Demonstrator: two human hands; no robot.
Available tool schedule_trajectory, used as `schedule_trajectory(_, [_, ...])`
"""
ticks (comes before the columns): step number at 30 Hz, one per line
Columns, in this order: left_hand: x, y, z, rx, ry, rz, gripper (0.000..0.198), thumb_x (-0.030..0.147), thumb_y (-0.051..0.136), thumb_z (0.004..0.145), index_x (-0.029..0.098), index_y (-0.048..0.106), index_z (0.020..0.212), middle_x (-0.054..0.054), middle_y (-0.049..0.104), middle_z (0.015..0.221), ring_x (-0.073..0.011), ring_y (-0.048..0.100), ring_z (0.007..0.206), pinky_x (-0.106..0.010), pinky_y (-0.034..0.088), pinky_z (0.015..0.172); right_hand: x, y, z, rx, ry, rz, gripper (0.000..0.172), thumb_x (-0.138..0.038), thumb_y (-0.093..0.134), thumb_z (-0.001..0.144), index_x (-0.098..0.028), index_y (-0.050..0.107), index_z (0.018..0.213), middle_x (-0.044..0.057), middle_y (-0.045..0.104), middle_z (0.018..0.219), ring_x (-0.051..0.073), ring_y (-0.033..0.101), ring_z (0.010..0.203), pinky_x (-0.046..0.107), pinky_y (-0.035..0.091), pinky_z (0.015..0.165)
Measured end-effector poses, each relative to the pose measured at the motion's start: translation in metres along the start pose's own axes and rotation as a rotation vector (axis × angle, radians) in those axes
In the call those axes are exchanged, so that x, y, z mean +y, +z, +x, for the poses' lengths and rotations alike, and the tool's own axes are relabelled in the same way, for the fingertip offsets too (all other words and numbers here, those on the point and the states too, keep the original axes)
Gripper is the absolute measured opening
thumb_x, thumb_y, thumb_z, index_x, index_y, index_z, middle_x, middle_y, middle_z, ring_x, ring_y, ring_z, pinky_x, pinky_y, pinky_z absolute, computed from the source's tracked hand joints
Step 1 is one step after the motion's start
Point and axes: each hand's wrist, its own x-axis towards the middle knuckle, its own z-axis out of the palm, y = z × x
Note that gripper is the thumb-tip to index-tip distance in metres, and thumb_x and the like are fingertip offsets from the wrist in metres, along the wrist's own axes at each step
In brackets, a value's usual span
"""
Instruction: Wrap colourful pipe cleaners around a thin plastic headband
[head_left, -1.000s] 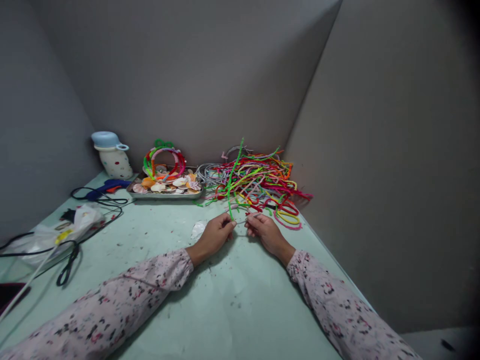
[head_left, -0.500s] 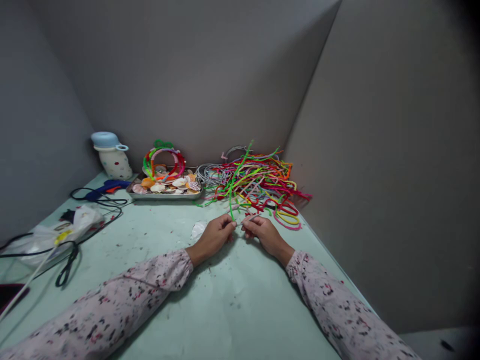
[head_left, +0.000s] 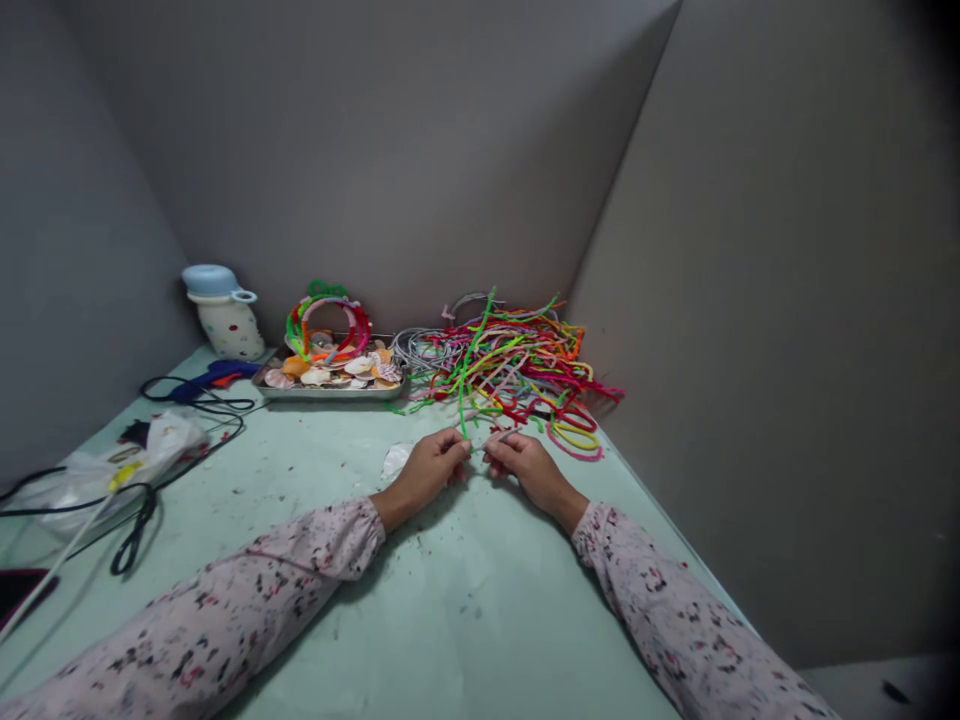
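Observation:
My left hand [head_left: 430, 472] is closed, thumb against fingers, pinching the lower end of a bright green pipe cleaner [head_left: 466, 380] that stands up in front of the pile. Just to its right, my right hand [head_left: 529, 468] is closed on a thin grey wire [head_left: 508, 435], whose end shows above the fingers. A short stretch of wire seems to span the small gap between both hands. How the green pipe cleaner meets the wire is hidden by my fingertips.
Behind my hands lies a tangled pile of coloured pipe cleaners [head_left: 525, 355] beside coiled grey wire hoops [head_left: 421, 348]. A metal tray [head_left: 330, 395] holds shells and wrapped hoops [head_left: 352, 322]. To the left are a cup [head_left: 229, 325], a blue glue gun [head_left: 202, 382], black cables and a plastic bag [head_left: 169, 440].
The upper end of the green pipe cleaner has swung slightly left and down. Both hands stay almost in the same place.

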Motion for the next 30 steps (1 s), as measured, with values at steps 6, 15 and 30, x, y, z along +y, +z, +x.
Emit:
schedule_trajectory(6, [0.0,-0.001,0.0,0.018,0.018,0.001,0.026,0.04,0.05,0.084,0.016,0.054,0.077,0.002,0.058,0.054,-0.0106,0.05,0.048,-0.022,0.038,0.049,-0.006,0.004,-0.003,-0.02,-0.013,-0.058,0.034,-0.048,0.058,0.082,-0.017,0.065,0.072,0.001,0.062,0.06,0.013,0.055,0.055,0.025,0.043,0.055])
schedule_trajectory(15, [-0.005,-0.001,0.001,0.071,0.055,-0.013,0.024,0.042,0.046,0.087,0.018,0.05,0.088,0.005,0.055,0.053,-0.0107,0.051,0.048,-0.021,0.037,0.048,-0.003,0.009,-0.012,0.063,-0.306,-0.359,0.022,-0.037,0.06,0.082,-0.023,0.066,0.099,0.001,0.064,0.072,0.016,0.055,0.064,0.028,0.044,0.062])
schedule_trajectory(30, [0.007,0.001,-0.008,0.057,0.212,0.166,0.008,0.022,0.045,0.084,0.019,0.051,0.088,0.004,0.052,0.063,-0.0097,0.048,0.056,-0.021,0.037,0.055,0.003,0.008,-0.007,0.059,-0.202,-0.187,0.02,-0.041,0.056,0.085,-0.024,0.059,0.096,0.0,0.064,0.068,0.016,0.06,0.054,0.028,0.048,0.054])
